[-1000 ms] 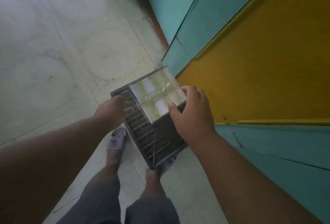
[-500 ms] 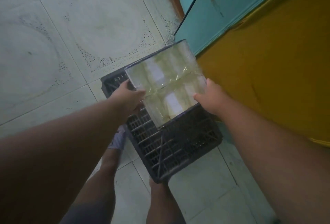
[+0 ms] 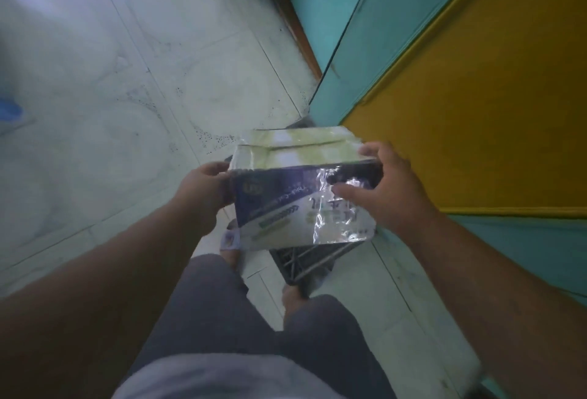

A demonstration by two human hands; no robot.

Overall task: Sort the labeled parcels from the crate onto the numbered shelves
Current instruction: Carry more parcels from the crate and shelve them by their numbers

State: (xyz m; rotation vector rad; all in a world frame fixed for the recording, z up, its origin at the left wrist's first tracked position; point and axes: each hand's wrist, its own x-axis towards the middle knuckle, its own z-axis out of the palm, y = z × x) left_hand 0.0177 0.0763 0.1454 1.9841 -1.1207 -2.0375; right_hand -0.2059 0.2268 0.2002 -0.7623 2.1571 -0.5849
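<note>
Parcel [image 3: 301, 188] held between both hands above dark slatted crate [image 3: 305, 260], mostly hiding it. Left hand [image 3: 203, 195] grips parcel's left edge; right hand [image 3: 387, 188] curled over right end, thumb on glossy wrap. Blue-and-white printed face toward camera, taped pale top behind. Grey shorts, sandalled foot [image 3: 232, 239] below. Pale tiled floor [image 3: 127, 96] left; teal and yellow panels [image 3: 476, 112] right.
</note>
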